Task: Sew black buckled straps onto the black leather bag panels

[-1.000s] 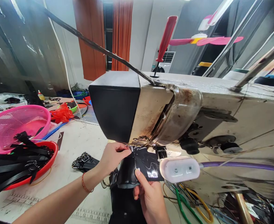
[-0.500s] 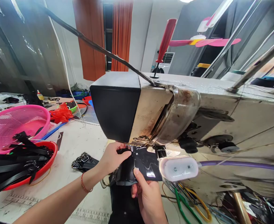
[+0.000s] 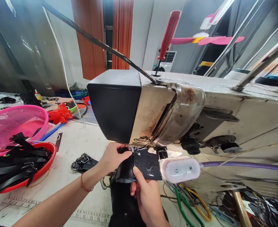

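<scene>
A glossy black leather-like piece [image 3: 146,162] lies under the head of a sewing machine [image 3: 155,107], its far edge hidden by the machine. My left hand [image 3: 116,157] pinches the piece's left side close to the needle area, thumb on top. Lower down, my right hand [image 3: 147,192] grips the near edge, thumb above and fingers curled beneath. The needle itself cannot be made out. Just right of the piece glows a white lamp [image 3: 180,169] on a purple cable. Black straps with metal buckles [image 3: 83,162] lie left of my left hand.
At the left stand a red basin [image 3: 52,157] of black straps and a pink mesh basket [image 3: 43,115]. Green-handled scissors [image 3: 182,205] and yellow-handled ones [image 3: 206,211] lie at lower right. A red screwdriver [image 3: 169,34] stands upright on the machine.
Both hands keep their hold on the black piece, which has shifted slightly up toward the machine. The whole view has moved a little.
</scene>
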The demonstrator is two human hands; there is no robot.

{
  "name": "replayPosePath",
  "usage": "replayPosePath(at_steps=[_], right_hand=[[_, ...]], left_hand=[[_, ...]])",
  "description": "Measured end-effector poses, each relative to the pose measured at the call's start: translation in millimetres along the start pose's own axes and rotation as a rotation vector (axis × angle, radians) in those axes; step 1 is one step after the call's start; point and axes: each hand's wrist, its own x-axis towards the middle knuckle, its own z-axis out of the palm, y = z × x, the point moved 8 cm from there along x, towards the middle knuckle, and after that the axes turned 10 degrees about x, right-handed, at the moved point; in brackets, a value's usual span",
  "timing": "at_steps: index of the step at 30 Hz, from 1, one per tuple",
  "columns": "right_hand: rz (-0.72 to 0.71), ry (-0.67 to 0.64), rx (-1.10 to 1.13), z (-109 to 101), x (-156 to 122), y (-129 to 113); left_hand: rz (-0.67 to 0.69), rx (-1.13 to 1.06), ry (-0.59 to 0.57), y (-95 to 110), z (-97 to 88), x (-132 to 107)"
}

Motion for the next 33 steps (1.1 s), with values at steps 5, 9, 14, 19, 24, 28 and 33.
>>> replayPosePath(at_steps=[5,9,14,19,24,28,33], right_hand=[[-0.012,0.022,0.006,3,3,0],[-0.018,0.023,-0.009,5,6,-1],[0.01,0.004,-0.014,9,6,-5],[0.056,-0.042,-0.055,13,3,-9],[0.052,-0.028,-0.13,10,0,-9],[0.025,-0.01,-0.165,10,1,-10],[-0.034,-0.003,-0.174,13,5,-13]], left_hand=[[0.049,0.013,0.018,5,-4.4,8],[0.116,0.072,0.053,8,-6.1,8],[0.37,0.319,0.354,23,-28.3,-26],[0.769,0.577,0.08,42,0.6,-67],[1.004,0.694,0.297,50,-1.2,-77],[1.131,0.712,0.376,49,-5.1,-79],[1.187,0.716,0.368,45,-8.1,-75]])
